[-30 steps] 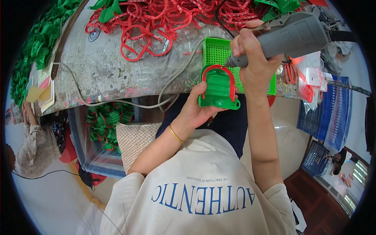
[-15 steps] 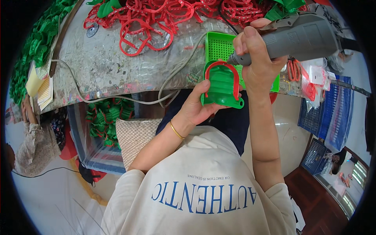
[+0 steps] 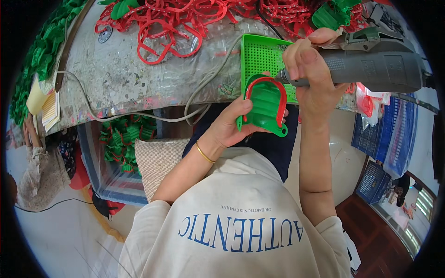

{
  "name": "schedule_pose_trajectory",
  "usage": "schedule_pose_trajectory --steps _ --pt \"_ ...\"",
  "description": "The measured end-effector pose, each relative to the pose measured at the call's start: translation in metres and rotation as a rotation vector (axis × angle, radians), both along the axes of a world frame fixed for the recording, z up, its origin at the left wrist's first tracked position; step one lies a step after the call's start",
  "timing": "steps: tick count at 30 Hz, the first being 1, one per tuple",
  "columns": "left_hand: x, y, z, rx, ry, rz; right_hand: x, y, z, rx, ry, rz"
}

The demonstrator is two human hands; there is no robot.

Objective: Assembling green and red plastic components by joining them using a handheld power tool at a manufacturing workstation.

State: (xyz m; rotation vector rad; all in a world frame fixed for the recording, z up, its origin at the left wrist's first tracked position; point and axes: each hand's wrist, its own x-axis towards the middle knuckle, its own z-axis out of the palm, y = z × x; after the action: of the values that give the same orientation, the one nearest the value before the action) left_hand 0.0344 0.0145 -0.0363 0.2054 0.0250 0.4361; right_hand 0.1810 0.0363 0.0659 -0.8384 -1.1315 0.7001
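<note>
My left hand (image 3: 229, 121) grips a curved, ribbed green plastic piece (image 3: 265, 107) from its left side and from below. A red strip (image 3: 282, 103) runs along its arched edge, and a small tab with a hole sticks out at its lower right corner. My right hand (image 3: 320, 81) is wrapped around a grey electric screwdriver (image 3: 371, 69) held roughly level, its narrow end pointing left. That end is close to the upper right of the red strip; whether it touches I cannot tell. Some left fingers are hidden behind the green piece.
Behind the held piece stands a bright green perforated tray (image 3: 244, 55) on the plastic-covered table (image 3: 153, 83). Red looped straps (image 3: 185, 21) are heaped at the back. A grey cable (image 3: 139, 113) hangs over the front edge. A crate (image 3: 123, 192) of green-and-red pieces sits lower left, near another person's sleeve (image 3: 39, 173).
The screwdriver and my right hand have moved right, drawing its end away from the top of the arch. The green piece has turned slightly in my left hand.
</note>
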Motion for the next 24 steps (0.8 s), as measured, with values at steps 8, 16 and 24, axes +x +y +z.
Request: schedule_pose_trajectory --steps 8,16,24 --pt "0.002 0.007 0.002 -0.250 0.064 0.021 0.011 0.018 0.007 -0.002 -0.024 -0.208" --pt "0.005 0.008 -0.001 -0.322 0.014 0.009 0.030 0.056 -0.056 -0.076 0.030 -0.328" --pt "0.004 0.009 -0.001 -0.337 -0.003 0.004 0.036 0.068 -0.072 -0.075 0.029 -0.364"
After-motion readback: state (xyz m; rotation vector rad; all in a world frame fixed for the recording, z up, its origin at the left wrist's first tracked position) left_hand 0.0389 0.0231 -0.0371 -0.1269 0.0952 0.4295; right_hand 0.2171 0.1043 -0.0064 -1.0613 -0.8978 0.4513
